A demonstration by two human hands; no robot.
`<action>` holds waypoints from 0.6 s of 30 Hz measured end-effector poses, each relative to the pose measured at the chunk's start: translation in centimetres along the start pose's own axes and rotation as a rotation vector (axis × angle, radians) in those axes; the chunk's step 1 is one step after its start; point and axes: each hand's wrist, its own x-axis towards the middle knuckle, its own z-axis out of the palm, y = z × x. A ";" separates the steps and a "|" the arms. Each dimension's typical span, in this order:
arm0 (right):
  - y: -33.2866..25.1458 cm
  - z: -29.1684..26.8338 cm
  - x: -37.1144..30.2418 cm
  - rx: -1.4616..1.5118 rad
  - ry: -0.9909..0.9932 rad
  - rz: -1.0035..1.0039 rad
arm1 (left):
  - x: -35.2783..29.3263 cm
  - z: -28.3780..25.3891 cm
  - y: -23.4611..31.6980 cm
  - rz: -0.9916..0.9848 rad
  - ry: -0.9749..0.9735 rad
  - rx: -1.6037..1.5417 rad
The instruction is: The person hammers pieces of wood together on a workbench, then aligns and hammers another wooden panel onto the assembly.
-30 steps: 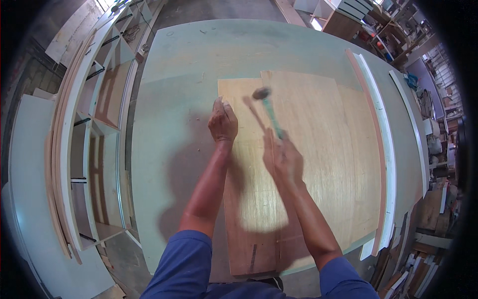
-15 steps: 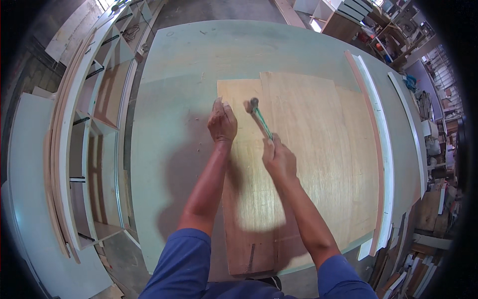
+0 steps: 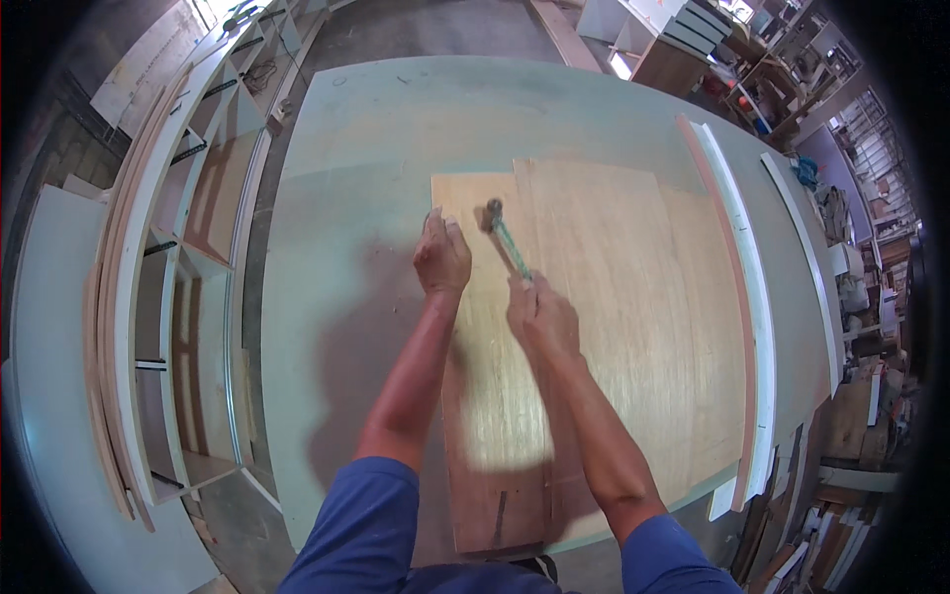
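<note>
My right hand (image 3: 545,315) is wrapped round the lower end of a hammer (image 3: 511,242) with a green handle and a dark metal head. The hammer head is over a narrow plywood strip (image 3: 499,396), to the right of my left hand. At the strip's far left edge is my left hand (image 3: 442,255), its fingers closed and drawn together. What they pinch, if anything, is too small or hidden to make out. Beside the strip, on the right, lies a wider plywood sheet (image 3: 633,327); their edges meet or overlap under my right arm.
The plywood rests on a large pale green tabletop (image 3: 396,119). Brown and white strips (image 3: 737,267) lie along its right side. An open white cabinet frame (image 3: 203,327) stands on the left. Tools and offcuts (image 3: 841,515) crowd the far right.
My right hand and the hammer have moved slightly left, bringing the hammer head nearer my left hand. My left hand keeps its place at the strip's edge. The whole view has shifted a little.
</note>
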 end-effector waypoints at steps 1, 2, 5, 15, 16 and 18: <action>-0.2 -0.8 0.4 0.109 0.038 -0.011 | 0.4 0.1 0.1 -0.021 -0.025 0.020; -1.3 -2.1 0.3 0.217 0.067 -0.021 | 0.5 -0.1 -0.1 -0.049 -0.055 0.043; -5.1 -5.4 -1.1 0.625 0.174 -0.002 | 1.0 -1.0 -1.1 -0.025 -0.010 0.016; -1.8 -1.2 -0.3 0.051 -0.055 0.144 | 0.0 -1.0 -0.1 -0.023 -0.090 0.014; -2.4 -1.8 -0.6 0.236 0.074 0.105 | 0.4 -1.4 -0.4 -0.035 -0.079 0.006; -3.2 -1.9 -0.7 0.421 0.216 0.052 | 0.9 -1.4 -0.3 -0.039 -0.054 -0.009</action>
